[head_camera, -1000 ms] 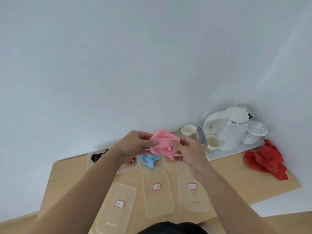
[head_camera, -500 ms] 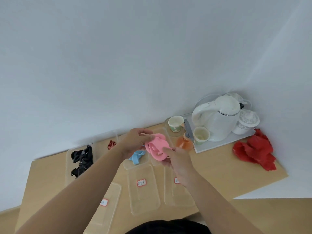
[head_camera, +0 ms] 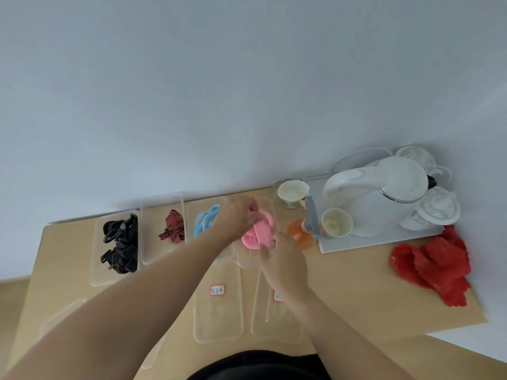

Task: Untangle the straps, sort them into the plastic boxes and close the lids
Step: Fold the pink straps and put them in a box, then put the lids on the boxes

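Observation:
A coiled pink strap (head_camera: 258,231) sits low over the rightmost clear box (head_camera: 270,207) in a row at the table's back. My left hand (head_camera: 237,216) holds its far end and my right hand (head_camera: 282,259) pinches its near end. To the left, one box (head_camera: 116,278) holds black straps (head_camera: 120,246), another holds a red-and-black striped strap (head_camera: 172,226), a third holds a light blue strap (head_camera: 205,222). Two clear lids with red-edged labels (head_camera: 218,308) (head_camera: 274,322) lie nearer me. Further lids at lower left (head_camera: 63,315) are mostly hidden by my left arm.
A white tray (head_camera: 378,239) at back right carries a white kettle (head_camera: 381,193), two paper cups (head_camera: 292,193) (head_camera: 336,223) and lidded white ceramic cups (head_camera: 436,209). A crumpled red cloth (head_camera: 436,267) lies near the table's right edge. Something orange (head_camera: 299,231) lies beside the tray.
Both hands have carried the pink strap down and away from me, from mid-air to just over the rightmost box. The camera has tilted, bringing the left boxes into view.

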Available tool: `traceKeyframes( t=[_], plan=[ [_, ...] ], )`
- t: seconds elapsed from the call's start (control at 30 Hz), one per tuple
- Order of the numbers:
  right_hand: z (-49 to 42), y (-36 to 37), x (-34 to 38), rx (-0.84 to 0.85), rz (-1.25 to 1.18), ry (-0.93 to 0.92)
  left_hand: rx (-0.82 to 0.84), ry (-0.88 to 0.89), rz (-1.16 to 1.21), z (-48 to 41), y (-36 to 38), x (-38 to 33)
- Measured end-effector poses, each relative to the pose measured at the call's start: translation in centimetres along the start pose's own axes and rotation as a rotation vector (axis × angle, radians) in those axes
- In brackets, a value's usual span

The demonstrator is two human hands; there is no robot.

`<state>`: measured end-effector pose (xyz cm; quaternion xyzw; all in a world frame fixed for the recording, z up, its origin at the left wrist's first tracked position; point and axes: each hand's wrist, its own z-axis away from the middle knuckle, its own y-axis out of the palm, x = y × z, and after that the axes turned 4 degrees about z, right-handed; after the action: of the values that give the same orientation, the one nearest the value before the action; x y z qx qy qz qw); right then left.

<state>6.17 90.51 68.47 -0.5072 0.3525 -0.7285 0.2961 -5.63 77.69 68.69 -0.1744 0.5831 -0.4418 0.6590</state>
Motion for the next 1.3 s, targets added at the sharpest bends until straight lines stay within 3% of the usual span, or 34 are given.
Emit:
traceKeyframes(
  t=[0.07,0.17,0.27,0.47,0.6,0.77,0.83,0.93,1.0,1.13,1.2,1.3],
  plan=[
    [0.1,0.8,-0.4,-0.123,0.118,-0.272,-0.155,0.164,-0.117,0.2,1.2,0.9],
    [-0.4,2.0,-0.5,-0.023,0.317,-0.459,-0.246,0.23,-0.278,0.1,1.7,1.4],
    [-0.9,2.3,-0.2,0.051,0.445,-0.441,-0.193,0.236,-0.396,-0.5,2.4,1.2],
    [-0.7,2.5,-0.1,0.125,0.551,-0.417,0.083,0.176,-0.611,-0.6,2.7,0.6],
    [-0.3,1.6,0.2,0.162,0.571,-0.429,0.098,0.136,-0.673,0.1,2.1,-0.8],
    [-0.4,0.2,1.6,0.033,0.441,-0.403,-0.036,0.122,-0.536,3.3,1.5,-0.8],
    [0.0,0.4,1.9,-0.044,0.37,-0.382,-0.107,0.138,-0.365,6.1,0.8,0.0],
    [2.1,1.2,2.7,-0.224,0.262,-0.339,-0.227,-0.047,0.042,11.3,-1.2,1.0],
    [4.1,2.5,3.4,-0.263,0.204,-0.317,-0.237,-0.221,0.173,14.7,-1.9,2.9],
    [8.8,5.3,5.2,0.032,0.005,-0.048,-0.168,-0.55,0.435,19.6,-1.9,7.6],
    [10.1,6.5,5.4,0.164,0.042,0.105,-0.126,-0.647,0.522,21.0,-1.2,9.0],
    [10.9,7.5,6.4,0.221,0.009,0.213,-0.034,-0.707,0.693,21.8,-0.2,9.9]
  ],
)
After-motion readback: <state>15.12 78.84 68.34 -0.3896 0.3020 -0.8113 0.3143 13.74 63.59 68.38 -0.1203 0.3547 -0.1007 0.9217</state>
